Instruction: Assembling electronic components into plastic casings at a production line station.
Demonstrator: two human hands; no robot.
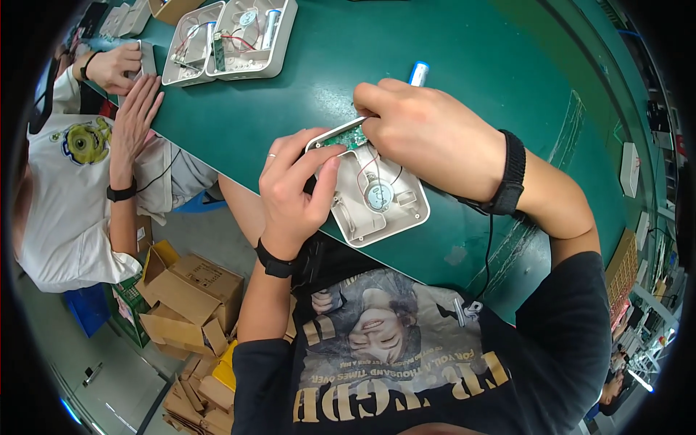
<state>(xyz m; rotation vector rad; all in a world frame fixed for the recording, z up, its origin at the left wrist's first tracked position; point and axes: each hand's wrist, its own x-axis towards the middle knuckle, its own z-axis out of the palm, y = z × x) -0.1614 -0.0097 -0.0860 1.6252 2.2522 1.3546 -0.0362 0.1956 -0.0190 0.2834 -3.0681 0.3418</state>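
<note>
Head view
Left hand [293, 190]: closed on the near left edge of the open white casing [373, 194], thumb on its rim
Right hand [428, 130]: fingers curled, pressing on the green circuit board [346, 138] at the casing's far end; whether it pinches the board, cannot tell
Casing: lies on the green table [464, 58] at its near edge, round speaker [379, 194] and red wires inside
Blue-capped cylinder [418, 73]: just behind the right hand
Further casings [232, 32]: open, far left of the table
Co-worker's hands [127, 87]: at the table's left edge
</note>
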